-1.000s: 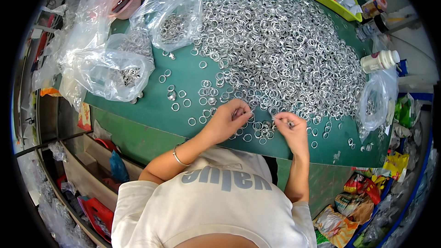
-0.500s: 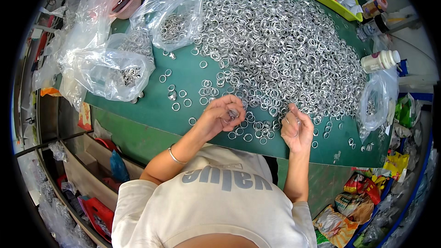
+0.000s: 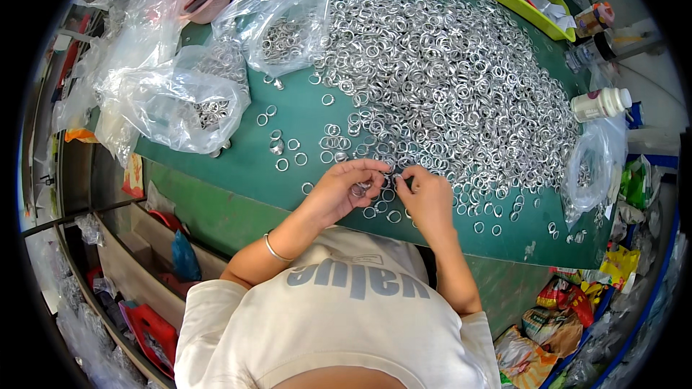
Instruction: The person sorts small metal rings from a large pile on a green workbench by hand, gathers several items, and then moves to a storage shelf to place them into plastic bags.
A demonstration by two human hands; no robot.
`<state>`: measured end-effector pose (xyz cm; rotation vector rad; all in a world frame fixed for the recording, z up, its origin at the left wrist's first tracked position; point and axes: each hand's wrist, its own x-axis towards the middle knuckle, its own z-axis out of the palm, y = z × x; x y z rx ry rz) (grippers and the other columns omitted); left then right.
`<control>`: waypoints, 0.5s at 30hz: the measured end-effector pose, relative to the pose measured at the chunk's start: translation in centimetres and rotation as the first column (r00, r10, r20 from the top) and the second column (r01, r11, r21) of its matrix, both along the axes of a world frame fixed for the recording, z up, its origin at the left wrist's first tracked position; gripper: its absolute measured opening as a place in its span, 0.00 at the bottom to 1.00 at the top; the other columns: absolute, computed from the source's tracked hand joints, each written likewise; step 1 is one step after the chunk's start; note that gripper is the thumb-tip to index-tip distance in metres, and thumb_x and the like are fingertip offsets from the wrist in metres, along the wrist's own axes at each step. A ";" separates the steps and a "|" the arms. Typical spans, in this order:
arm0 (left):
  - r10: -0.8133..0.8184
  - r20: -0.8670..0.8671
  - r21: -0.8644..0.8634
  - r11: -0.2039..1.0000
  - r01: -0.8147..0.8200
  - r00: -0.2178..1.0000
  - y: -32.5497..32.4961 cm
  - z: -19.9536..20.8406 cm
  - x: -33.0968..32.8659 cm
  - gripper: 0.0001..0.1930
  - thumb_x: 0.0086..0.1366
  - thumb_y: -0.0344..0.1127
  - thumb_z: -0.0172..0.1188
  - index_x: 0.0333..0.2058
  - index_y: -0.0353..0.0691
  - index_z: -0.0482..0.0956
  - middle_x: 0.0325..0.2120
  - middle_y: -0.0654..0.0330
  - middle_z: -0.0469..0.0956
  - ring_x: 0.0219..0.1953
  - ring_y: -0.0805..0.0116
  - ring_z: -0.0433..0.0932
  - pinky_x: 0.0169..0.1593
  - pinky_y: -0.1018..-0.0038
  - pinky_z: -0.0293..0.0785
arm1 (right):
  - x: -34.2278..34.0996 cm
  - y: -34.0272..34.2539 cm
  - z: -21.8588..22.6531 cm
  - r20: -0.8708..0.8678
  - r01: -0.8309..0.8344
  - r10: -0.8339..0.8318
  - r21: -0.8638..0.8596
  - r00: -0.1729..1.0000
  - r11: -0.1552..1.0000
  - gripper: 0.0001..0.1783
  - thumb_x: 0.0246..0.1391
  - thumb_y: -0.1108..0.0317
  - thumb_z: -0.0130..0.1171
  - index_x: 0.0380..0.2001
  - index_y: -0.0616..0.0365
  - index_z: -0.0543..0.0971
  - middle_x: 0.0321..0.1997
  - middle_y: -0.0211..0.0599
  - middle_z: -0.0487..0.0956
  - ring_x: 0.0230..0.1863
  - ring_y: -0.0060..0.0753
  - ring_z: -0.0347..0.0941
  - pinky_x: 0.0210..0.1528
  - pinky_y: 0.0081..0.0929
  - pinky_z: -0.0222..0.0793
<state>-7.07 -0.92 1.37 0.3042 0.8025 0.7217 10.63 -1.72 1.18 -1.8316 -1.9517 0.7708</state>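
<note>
A wide heap of silvery rings (image 3: 447, 79) covers the middle and right of the green tabletop (image 3: 238, 173). My left hand (image 3: 346, 191) is at the heap's near edge, its fingers curled round a few rings (image 3: 358, 189) in the palm, with the index finger stretched to the right. Close beside it, my right hand (image 3: 427, 198) has thumb and forefinger pinched together at a ring near the left fingertips. Whether that ring is lifted or touches the left hand I cannot tell. Several loose rings (image 3: 281, 163) lie left of my left hand.
Clear plastic bags with rings (image 3: 173, 108) stand open at the left. Another bag (image 3: 587, 173) hangs at the right edge, below a white bottle (image 3: 602, 104). A yellow-green basket (image 3: 533, 3) is at the far right. An open drawer (image 3: 144, 238) sits lower left.
My right hand has moved left, from over the heap's near right edge to beside my left hand, its fingers now pinching. My left hand has stayed nearly in place.
</note>
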 end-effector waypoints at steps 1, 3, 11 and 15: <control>0.025 0.019 -0.016 1.000 -0.025 0.999 -0.1 0.0 -0.2 0.13 0.62 0.27 0.42 0.44 0.30 0.70 0.28 0.60 0.72 0.26 0.75 0.69 0.28 0.81 0.66 | 0.5 0.1 -0.1 -0.282 0.012 -0.029 -0.062 0.959 0.998 0.07 0.44 0.68 0.58 0.21 0.59 0.73 0.17 0.34 0.74 0.17 0.34 0.70 0.19 0.27 0.63; 0.050 0.040 -0.038 0.998 -0.048 0.998 -0.3 0.0 -0.4 0.15 0.63 0.28 0.42 0.45 0.28 0.68 0.33 0.56 0.73 0.33 0.70 0.72 0.36 0.77 0.70 | 2.4 0.0 -0.1 -0.743 -0.009 -0.139 -0.192 0.655 0.981 0.06 0.44 0.69 0.58 0.22 0.59 0.73 0.18 0.28 0.71 0.16 0.26 0.65 0.18 0.20 0.59; -0.067 0.323 -0.318 0.932 0.175 0.944 -0.9 0.7 0.6 0.24 0.65 0.43 0.40 0.47 0.25 0.66 0.39 0.49 0.74 0.45 0.56 0.73 0.52 0.64 0.67 | 2.7 -1.1 2.0 -0.971 -0.328 -0.222 -0.240 0.092 0.914 0.06 0.39 0.74 0.51 0.22 0.61 0.66 0.25 0.34 0.68 0.29 0.23 0.63 0.26 0.16 0.58; 0.048 0.696 -0.413 0.843 0.345 0.716 -3.3 -3.5 1.8 0.18 0.66 0.43 0.38 0.39 0.34 0.71 0.34 0.55 0.75 0.37 0.62 0.75 0.45 0.66 0.71 | -0.8 -2.1 4.5 -0.616 -0.378 0.204 -0.165 0.761 0.911 0.05 0.41 0.73 0.57 0.25 0.58 0.73 0.28 0.31 0.73 0.32 0.22 0.70 0.30 0.19 0.63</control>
